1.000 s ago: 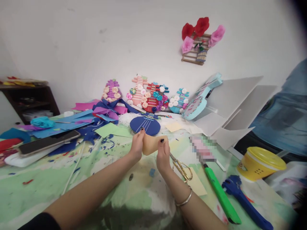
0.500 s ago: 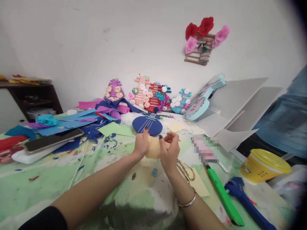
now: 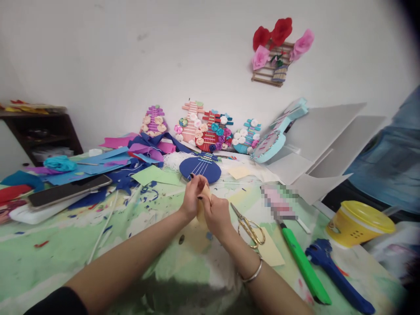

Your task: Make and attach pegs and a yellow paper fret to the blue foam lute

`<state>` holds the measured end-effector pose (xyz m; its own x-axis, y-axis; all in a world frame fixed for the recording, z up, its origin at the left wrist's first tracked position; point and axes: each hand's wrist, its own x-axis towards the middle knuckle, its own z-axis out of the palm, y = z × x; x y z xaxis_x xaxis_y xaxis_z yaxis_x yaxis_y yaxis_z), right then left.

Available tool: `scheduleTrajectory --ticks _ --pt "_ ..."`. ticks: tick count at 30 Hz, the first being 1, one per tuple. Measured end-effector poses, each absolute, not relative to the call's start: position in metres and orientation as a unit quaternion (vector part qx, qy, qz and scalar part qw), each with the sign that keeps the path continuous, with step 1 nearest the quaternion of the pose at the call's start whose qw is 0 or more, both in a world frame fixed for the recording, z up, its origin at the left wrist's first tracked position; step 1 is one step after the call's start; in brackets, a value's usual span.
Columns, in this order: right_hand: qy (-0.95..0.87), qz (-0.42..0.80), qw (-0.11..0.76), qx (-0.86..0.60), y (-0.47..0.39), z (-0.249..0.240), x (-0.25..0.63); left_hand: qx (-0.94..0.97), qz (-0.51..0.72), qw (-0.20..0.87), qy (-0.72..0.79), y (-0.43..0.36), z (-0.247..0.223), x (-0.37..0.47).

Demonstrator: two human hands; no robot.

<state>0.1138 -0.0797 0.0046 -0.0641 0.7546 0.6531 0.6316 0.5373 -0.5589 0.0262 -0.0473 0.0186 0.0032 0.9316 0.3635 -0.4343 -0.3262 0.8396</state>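
Shaping judged only partway along: left hand (image 3: 190,200) appears to pinch the left edge of a pale-yellow paper piece (image 3: 201,217), held above the tablecloth (image 3: 141,258) on the near side of a blue strung lute model (image 3: 200,169); right hand (image 3: 217,215) clasps its right side. Paper looks thin, bent and gathered, no finished form visible, so forming presumably remains; gold-handled scissors (image 3: 250,230) lie to the right, beside a flat pale-yellow sheet (image 3: 271,250).

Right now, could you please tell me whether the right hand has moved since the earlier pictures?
Yes: judged against the gold scissors, the right hand has moved left, away from them and closer to the left hand.
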Motion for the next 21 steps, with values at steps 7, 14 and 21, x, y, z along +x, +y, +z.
scheduleTrajectory --ticks 7,14,21 --pt "-0.537 0.226 0.631 -0.512 -0.068 0.004 0.120 0.373 0.670 0.553 0.324 -0.037 0.013 0.023" --pt "-0.424 0.260 0.740 -0.453 -0.053 0.002 0.134 0.478 0.578 0.608 0.259 -0.049 0.011 0.037" --pt "-0.417 0.433 0.711 -0.366 -0.039 -0.005 0.130 0.680 0.567 0.158 0.437 -0.038 0.005 0.019"
